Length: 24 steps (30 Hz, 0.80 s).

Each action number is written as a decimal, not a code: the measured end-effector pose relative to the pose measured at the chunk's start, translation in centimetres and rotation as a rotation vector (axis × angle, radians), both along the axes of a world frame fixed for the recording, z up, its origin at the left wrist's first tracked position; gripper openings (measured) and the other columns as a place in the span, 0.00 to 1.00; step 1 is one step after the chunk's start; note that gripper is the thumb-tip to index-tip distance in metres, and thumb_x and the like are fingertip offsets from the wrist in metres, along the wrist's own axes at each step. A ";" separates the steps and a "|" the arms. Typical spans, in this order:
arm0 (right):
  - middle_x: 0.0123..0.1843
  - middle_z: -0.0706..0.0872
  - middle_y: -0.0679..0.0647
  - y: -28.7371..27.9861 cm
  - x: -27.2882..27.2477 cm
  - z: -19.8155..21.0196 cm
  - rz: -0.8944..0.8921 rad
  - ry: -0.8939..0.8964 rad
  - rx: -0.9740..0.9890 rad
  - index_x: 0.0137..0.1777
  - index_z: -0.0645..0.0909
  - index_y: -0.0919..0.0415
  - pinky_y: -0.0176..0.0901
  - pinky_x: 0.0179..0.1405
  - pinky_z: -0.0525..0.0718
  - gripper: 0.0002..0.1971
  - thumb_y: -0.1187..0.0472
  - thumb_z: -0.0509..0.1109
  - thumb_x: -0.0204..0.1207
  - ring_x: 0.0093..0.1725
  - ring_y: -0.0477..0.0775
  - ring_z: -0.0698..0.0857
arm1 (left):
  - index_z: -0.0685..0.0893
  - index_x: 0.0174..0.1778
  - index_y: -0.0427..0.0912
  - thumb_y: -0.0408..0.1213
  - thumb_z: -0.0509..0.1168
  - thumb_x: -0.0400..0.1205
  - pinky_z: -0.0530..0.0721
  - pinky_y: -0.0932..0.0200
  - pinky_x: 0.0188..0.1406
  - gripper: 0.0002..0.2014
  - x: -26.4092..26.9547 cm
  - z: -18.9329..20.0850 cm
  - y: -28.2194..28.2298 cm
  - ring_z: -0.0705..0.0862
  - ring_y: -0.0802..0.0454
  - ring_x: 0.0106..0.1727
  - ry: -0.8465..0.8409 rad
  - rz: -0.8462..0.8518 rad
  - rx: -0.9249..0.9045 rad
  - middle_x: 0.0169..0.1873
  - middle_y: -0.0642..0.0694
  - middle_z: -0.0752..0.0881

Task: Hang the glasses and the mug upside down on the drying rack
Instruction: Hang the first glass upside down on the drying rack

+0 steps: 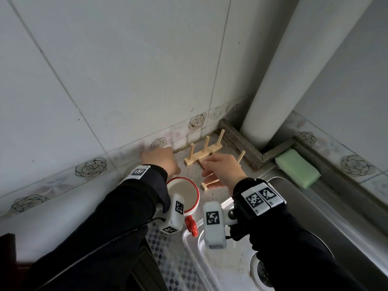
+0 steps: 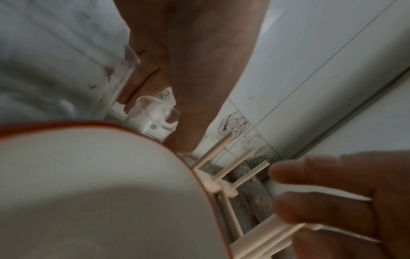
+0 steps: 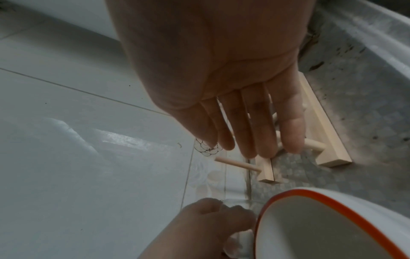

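The wooden peg rack [image 1: 201,153] stands on the counter in the corner by the tiled wall. My right hand [image 1: 222,166] lies over its near pegs, fingers [image 3: 255,131] straight and holding nothing. Left of the rack, against the wall, my left hand [image 1: 161,158] grips a clear glass [image 2: 153,117] between fingers and thumb; in the head view the hand hides it. A second clear edge [image 2: 131,61] shows beside those fingers. The white mug [image 1: 182,194] with a red rim and red handle stands upright on the counter between my wrists, close under the left one.
A steel sink [image 1: 315,227] with a drain lies at the right, its rim next to the mug. A green sponge [image 1: 298,168] sits on the ledge behind it. A thick white pipe [image 1: 283,80] rises in the corner just past the rack.
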State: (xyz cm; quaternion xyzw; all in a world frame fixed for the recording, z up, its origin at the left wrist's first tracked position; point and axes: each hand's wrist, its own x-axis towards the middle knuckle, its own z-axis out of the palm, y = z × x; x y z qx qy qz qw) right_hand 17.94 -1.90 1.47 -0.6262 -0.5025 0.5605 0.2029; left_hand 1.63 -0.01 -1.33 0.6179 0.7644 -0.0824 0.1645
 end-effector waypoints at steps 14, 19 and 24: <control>0.56 0.85 0.66 3.4 -0.8 3.8 -0.074 0.248 0.159 0.66 0.75 0.63 0.55 0.48 0.90 0.25 0.56 0.75 0.71 0.46 0.63 0.88 | 0.73 0.66 0.49 0.48 0.66 0.73 0.77 0.48 0.54 0.25 2.8 8.1 -0.3 0.82 0.39 0.53 -0.397 -0.179 0.452 0.49 0.40 0.85; 0.56 0.83 0.65 3.9 0.7 3.8 -0.114 0.312 0.142 0.71 0.71 0.64 0.55 0.53 0.89 0.28 0.65 0.73 0.71 0.47 0.65 0.87 | 0.65 0.71 0.53 0.49 0.67 0.71 0.77 0.47 0.55 0.32 4.2 7.7 0.2 0.80 0.37 0.55 -0.398 -0.238 0.469 0.53 0.37 0.82; 0.53 0.84 0.59 4.3 2.6 4.2 -0.019 0.353 0.124 0.69 0.68 0.61 0.39 0.38 0.90 0.27 0.70 0.72 0.71 0.43 0.52 0.87 | 0.60 0.73 0.45 0.44 0.73 0.67 0.81 0.47 0.51 0.40 6.1 7.9 0.5 0.79 0.42 0.52 -0.515 -0.263 0.489 0.50 0.41 0.82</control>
